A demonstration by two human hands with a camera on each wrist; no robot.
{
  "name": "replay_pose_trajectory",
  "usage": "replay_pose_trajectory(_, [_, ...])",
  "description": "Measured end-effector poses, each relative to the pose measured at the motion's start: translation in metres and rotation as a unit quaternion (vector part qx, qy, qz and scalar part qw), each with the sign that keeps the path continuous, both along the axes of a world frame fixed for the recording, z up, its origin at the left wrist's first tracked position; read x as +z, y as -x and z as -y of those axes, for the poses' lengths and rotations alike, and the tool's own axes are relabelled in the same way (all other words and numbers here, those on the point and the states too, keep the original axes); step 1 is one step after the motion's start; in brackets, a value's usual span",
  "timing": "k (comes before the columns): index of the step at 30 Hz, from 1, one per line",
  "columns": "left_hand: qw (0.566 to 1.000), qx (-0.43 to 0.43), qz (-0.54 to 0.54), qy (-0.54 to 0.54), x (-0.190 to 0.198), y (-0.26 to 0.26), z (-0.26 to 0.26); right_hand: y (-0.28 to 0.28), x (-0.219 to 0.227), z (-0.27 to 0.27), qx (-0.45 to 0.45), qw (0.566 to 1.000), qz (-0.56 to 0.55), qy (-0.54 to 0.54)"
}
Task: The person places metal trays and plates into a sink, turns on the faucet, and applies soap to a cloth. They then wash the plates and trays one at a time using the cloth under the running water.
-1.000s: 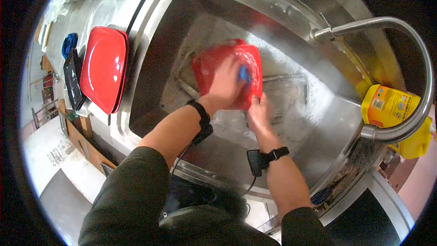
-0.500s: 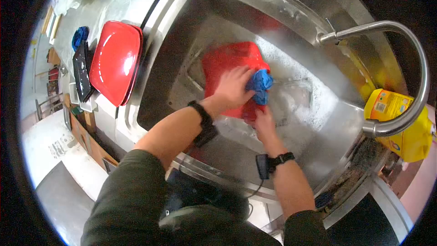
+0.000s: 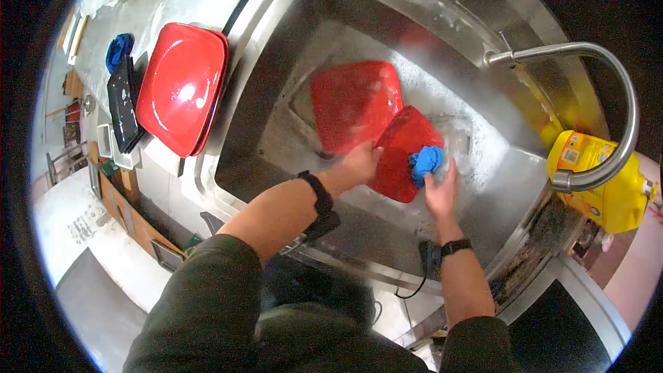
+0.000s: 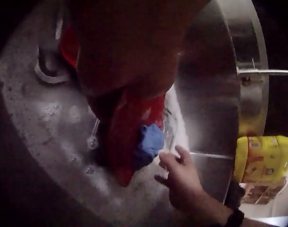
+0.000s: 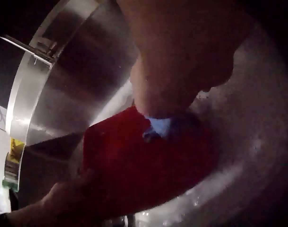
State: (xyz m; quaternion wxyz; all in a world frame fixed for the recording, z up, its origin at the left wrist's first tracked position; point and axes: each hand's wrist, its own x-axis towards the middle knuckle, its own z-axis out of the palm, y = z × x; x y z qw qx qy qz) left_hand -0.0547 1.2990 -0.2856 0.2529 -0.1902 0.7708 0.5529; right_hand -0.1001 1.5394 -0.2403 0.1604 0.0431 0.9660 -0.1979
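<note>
In the head view, my left hand (image 3: pixel 360 163) grips the lower-left edge of a red plate (image 3: pixel 395 174) tilted over the sink. A crumpled blue cloth (image 3: pixel 427 163) lies on that plate's right part. Beside the cloth is my right hand (image 3: pixel 443 193), its thumb at the cloth and its fingers spread, as the left wrist view also shows of this hand (image 4: pixel 183 182). Another red plate (image 3: pixel 353 100) lies in the sink, up and left of the held one. The right wrist view shows the held plate (image 5: pixel 129 161) with my left hand (image 5: pixel 63 198) at its edge.
Red plates (image 3: pixel 183 86) are stacked on the counter left of the sink, beside black dishes (image 3: pixel 124 107) and a blue cloth (image 3: pixel 119 52). The curved faucet (image 3: pixel 625 90) and a yellow jug (image 3: pixel 601 200) stand on the right. Suds (image 3: pixel 483 145) cover part of the sink.
The held plate has come apart from the other red plate, moving right and down. My left hand has gone from the plate's face to its edge; the blue cloth is now by my right hand.
</note>
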Motion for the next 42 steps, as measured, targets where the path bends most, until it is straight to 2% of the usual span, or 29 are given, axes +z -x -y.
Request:
replay_pose_trajectory(2, [0.999,0.023,0.018,0.024,0.024,0.017,-0.006,0.029,0.033,0.024,0.103,0.993,0.014,0.053])
replay_pose_trajectory(3, [0.999,0.035,0.034,0.023,0.047,0.025,-0.005,0.027,0.006,0.017,0.097,0.994,0.04,0.004])
replay_pose_trajectory(4, [0.997,0.046,0.052,0.02,0.057,0.027,-0.008,0.029,0.005,0.021,0.094,0.995,0.044,0.001])
replay_pose_trajectory(6, [0.996,0.043,0.05,0.052,0.041,0.032,-0.008,0.031,0.001,0.031,0.063,0.996,0.052,-0.045])
replay_pose_trajectory(7, [0.994,0.044,0.047,0.085,0.036,0.032,-0.008,0.024,-0.012,0.026,0.093,0.995,-0.026,-0.004])
replay_pose_trajectory(8, [0.995,0.036,0.048,0.078,0.032,0.029,-0.01,0.025,-0.014,0.016,0.085,0.996,-0.025,-0.011])
replay_pose_trajectory(10, [0.991,0.095,0.087,-0.042,0.074,0.04,0.002,0.038,-0.01,0.006,0.094,0.995,-0.042,0.005])
replay_pose_trajectory(11, [0.998,0.046,0.017,0.05,0.039,0.03,-0.004,0.047,-0.009,0.008,-0.015,1.0,0.004,0.018])
replay_pose_trajectory(14, [0.998,0.007,0.005,0.058,0.024,0.03,-0.009,0.069,-0.023,0.038,-0.066,0.997,0.021,-0.039])
replay_pose_trajectory(15, [0.998,0.007,0.008,0.059,0.029,0.033,-0.006,0.075,-0.029,0.052,-0.066,0.997,0.024,-0.038])
replay_pose_trajectory(17, [0.998,-0.014,0.037,0.057,0.046,0.043,-0.001,0.085,-0.034,0.081,-0.057,0.993,-0.069,0.076])
replay_pose_trajectory(18, [0.998,-0.017,0.041,0.054,0.046,0.043,-0.003,0.088,-0.015,0.099,-0.05,0.994,-0.04,0.086])
replay_pose_trajectory(20, [0.998,0.023,-0.002,0.052,0.047,0.046,-0.005,0.08,-0.01,0.118,0.045,0.985,-0.129,0.105])
replay_pose_trajectory(21, [0.999,0.019,-0.007,0.047,0.052,0.053,-0.005,0.073,-0.004,0.121,0.088,0.982,-0.096,0.136])
replay_pose_trajectory(23, [0.987,0.09,0.131,0.037,0.063,0.061,-0.003,0.052,0.013,0.109,0.16,0.972,-0.048,0.163])
replay_pose_trajectory(25, [0.988,0.1,0.116,0.034,0.047,0.054,-0.003,0.032,0.033,0.09,0.217,0.968,0.003,0.126])
replay_pose_trajectory(26, [0.988,0.113,0.1,0.039,0.037,0.051,-0.001,0.032,0.034,0.077,0.221,0.967,0.002,0.127])
replay_pose_trajectory(27, [0.993,0.098,0.05,0.034,0.038,0.048,0.0,0.032,0.03,0.062,0.193,0.977,0.065,0.063])
replay_pose_trajectory(28, [0.993,0.099,0.049,0.034,0.038,0.047,0.0,0.033,0.022,0.046,0.161,0.979,0.128,-0.002])
replay_pose_trajectory(30, [0.995,0.073,0.062,0.022,0.039,0.045,0.0,0.043,-0.016,0.02,0.073,0.997,0.006,-0.018])
replay_pose_trajectory(31, [0.995,0.074,0.063,0.028,0.042,0.049,0.002,0.057,-0.007,0.032,0.034,0.999,0.001,-0.019])
replay_pose_trajectory(32, [0.996,0.029,0.055,0.06,0.044,0.053,0.003,0.07,-0.013,0.046,0.033,0.999,0.004,-0.014])
replay_pose_trajectory(33, [0.995,-0.018,0.05,0.087,0.046,0.052,0.001,0.08,-0.021,0.06,0.042,0.998,-0.042,-0.011])
replay_pose_trajectory(36, [0.992,-0.031,0.001,0.125,0.039,0.054,-0.006,0.082,-0.01,0.109,0.12,0.981,-0.148,0.041])
replay_pose_trajectory(37, [0.992,-0.035,0.002,0.122,0.024,0.048,-0.007,0.078,-0.001,0.123,0.126,0.979,-0.142,0.075])
replay_pose_trajectory(39, [0.996,0.061,-0.068,0.012,-0.015,0.039,-0.005,0.067,0.01,0.133,0.146,0.975,-0.112,0.124])
replay_pose_trajectory(40, [0.995,0.059,-0.074,0.008,0.004,0.05,-0.006,0.057,0.018,0.131,0.16,0.973,-0.088,0.141])
replay_pose_trajectory(41, [0.975,0.197,0.055,-0.087,0.025,0.057,-0.005,0.049,0.027,0.124,0.183,0.973,-0.035,0.136])
replay_pose_trajectory(42, [0.91,0.327,0.183,-0.178,0.051,0.064,-0.003,0.04,0.032,0.117,0.183,0.973,-0.037,0.134])
